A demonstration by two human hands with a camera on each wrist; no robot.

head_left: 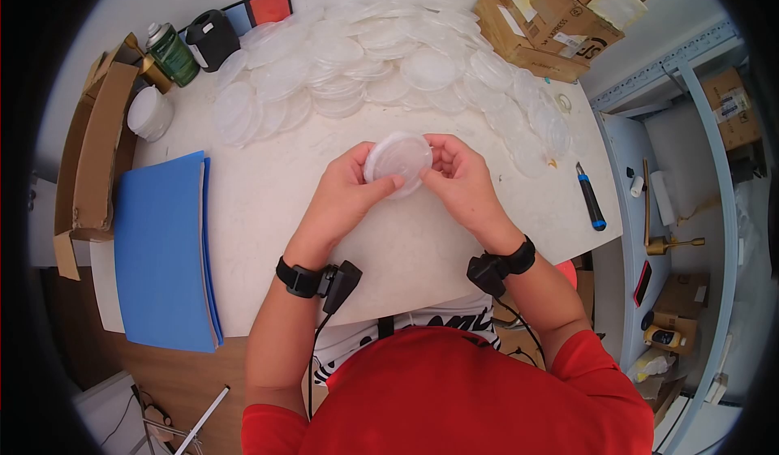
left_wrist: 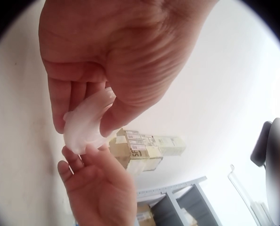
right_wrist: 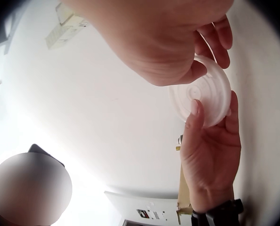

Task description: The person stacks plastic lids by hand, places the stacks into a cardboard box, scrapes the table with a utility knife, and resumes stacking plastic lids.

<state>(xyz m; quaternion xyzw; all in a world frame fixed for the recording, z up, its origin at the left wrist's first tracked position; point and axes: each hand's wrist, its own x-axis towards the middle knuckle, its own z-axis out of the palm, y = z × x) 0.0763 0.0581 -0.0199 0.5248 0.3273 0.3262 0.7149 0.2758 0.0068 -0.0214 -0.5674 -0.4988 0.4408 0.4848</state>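
Both hands hold a round translucent plastic lid (head_left: 399,156) tilted up above the table, in front of the chest. My left hand (head_left: 342,191) pinches its left side, the thumb lying across the face and the fingers behind. On the opposite edge, my right hand (head_left: 466,183) grips the rim between thumb and fingers. Concentric rings show on the lid (right_wrist: 216,96) in the right wrist view. Seen from the left wrist, the lid (left_wrist: 83,127) looks curved. Beyond the hands, a large heap of similar lids (head_left: 341,57) spreads over the back of the table.
A blue folder (head_left: 162,252) lies at left, beside an open cardboard box (head_left: 101,155). A white tub (head_left: 150,114), green can (head_left: 172,56) and black bottle (head_left: 213,40) stand back left. A utility knife (head_left: 592,199) lies right. Cartons (head_left: 552,29) are stacked back right.
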